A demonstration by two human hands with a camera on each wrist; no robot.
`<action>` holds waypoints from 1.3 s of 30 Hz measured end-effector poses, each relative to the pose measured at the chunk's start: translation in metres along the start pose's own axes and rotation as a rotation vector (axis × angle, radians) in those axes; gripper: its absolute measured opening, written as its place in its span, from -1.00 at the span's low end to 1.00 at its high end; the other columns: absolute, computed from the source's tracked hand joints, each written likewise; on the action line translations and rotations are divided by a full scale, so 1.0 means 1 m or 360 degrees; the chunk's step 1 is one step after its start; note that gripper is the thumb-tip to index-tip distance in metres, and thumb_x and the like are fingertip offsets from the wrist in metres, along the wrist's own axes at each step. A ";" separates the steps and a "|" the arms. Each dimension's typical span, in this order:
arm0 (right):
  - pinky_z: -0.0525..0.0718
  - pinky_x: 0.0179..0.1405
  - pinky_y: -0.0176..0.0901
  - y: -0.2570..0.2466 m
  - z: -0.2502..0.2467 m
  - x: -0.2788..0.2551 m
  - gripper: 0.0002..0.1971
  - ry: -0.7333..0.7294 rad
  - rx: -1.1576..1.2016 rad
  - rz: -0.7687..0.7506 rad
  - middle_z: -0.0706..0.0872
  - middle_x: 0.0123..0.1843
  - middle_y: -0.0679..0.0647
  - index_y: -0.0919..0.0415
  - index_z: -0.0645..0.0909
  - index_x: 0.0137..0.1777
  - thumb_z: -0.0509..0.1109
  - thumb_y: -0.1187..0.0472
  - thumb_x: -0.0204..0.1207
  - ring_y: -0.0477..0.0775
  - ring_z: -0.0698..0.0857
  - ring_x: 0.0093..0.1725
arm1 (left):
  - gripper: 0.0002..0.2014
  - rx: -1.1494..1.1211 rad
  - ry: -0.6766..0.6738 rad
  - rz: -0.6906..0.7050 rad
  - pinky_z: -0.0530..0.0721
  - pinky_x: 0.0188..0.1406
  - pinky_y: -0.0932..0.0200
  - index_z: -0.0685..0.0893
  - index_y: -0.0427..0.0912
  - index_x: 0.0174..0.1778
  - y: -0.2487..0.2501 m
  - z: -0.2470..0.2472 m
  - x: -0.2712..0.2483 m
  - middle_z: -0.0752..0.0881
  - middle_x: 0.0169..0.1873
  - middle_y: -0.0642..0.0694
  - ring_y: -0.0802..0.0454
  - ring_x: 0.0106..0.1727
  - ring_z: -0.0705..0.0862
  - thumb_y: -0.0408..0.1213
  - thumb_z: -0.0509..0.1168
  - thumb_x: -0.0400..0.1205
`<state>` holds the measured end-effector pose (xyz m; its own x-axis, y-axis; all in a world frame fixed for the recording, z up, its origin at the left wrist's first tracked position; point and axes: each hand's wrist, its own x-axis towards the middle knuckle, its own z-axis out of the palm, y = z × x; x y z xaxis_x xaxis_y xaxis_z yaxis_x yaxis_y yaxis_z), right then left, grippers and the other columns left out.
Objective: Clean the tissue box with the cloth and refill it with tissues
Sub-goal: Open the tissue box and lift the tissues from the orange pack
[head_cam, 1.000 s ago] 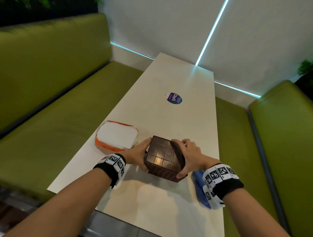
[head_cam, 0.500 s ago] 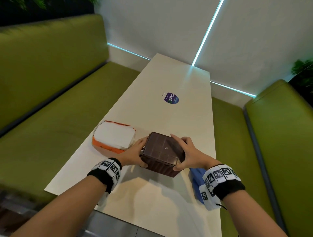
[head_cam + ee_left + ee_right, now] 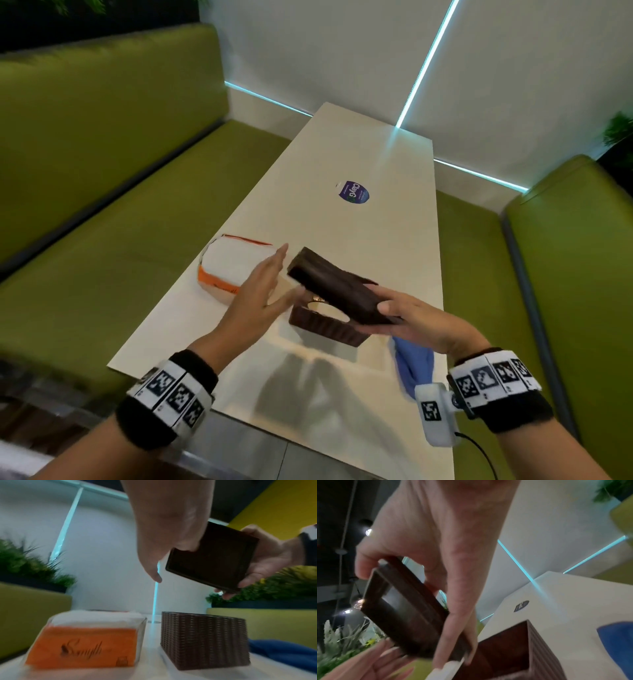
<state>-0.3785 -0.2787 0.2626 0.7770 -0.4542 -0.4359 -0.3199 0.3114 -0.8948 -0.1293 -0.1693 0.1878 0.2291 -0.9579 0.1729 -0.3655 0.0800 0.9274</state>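
**Box lid off, held in R hand above box**

Head view, centre frame: R hand (image 3: 423, 323) grips the dark brown lid (image 3: 337, 289) of the tissue box, thumb on top at its near end, fingers underneath. Lid is tilted, far end higher, held in the air just above the box body (image 3: 325, 325). Wrist view from the R shows the lid's underside w/ a raised rim, fingers (image 3: 453, 615) wrapped along one edge.

L hand (image 3: 258, 291) sits left of the lid, fingers straight and spread, palm turned toward the lid. Thumb tip is near/at the lid's lower edge; can't tell if it actually touches. It holds nothing. In the L wrist view the fingers (image 3: 150, 566) point down, lid at upper right.

Box body stands on the white table (image 3: 376, 240), lower centre of head frame, open at top, ribbed woven-look sides. Inside looks dark, contents unclear.

Tissue pack (image 3: 229, 270), white w/ orange wrapper, lies on the table just left of the box, apart from it. Blue cloth (image 3: 412, 363) lies crumpled on the table at lower right, near the table edge, partly hidden under the R wrist.

A round purple sticker (image 3: 352, 192) is on the table farther back, upper centre. Green bench seats (image 3: 137, 212) run along both sides of the table.
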 end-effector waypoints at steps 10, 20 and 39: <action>0.81 -0.14 0.26 0.088 0.031 0.009 -0.62 0.0536 -0.0951 0.0405 0.71 0.03 0.25 0.22 0.60 0.10 0.25 -0.12 0.64 0.32 0.83 -0.20 | -0.63 0.0851 -0.0472 -0.0371 0.52 -0.23 0.16 0.77 -0.22 -0.18 -0.051 0.017 -0.065 0.73 -0.31 -0.13 0.03 -0.26 0.65 -0.01 0.23 0.69; 0.62 -0.02 -0.15 0.148 0.026 0.029 -0.79 0.0924 -0.1838 0.0276 0.75 0.05 0.15 0.04 0.65 0.21 0.26 0.15 0.65 0.16 0.73 0.01 | -0.73 0.1064 -0.0412 -0.0466 0.44 -0.18 0.19 0.67 -0.20 0.04 -0.061 0.057 -0.073 0.57 -0.18 -0.11 -0.12 0.00 0.68 -0.06 0.29 0.64; 0.50 0.35 0.00 0.012 0.130 0.141 -0.56 0.0666 -0.1903 -0.0496 0.64 0.36 0.15 0.17 0.55 0.42 0.13 0.41 0.58 0.18 0.58 0.34 | -0.56 0.0908 -0.0045 -0.0381 0.56 0.31 0.07 0.68 -0.14 0.30 -0.065 -0.078 0.077 0.70 0.27 -0.13 -0.12 0.30 0.61 -0.50 0.02 0.64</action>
<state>-0.2024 -0.2301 0.2033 0.7481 -0.6636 0.0015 -0.6076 -0.6860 -0.4003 -0.0179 -0.2273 0.1671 0.3436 -0.9385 -0.0340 -0.7335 -0.2908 0.6144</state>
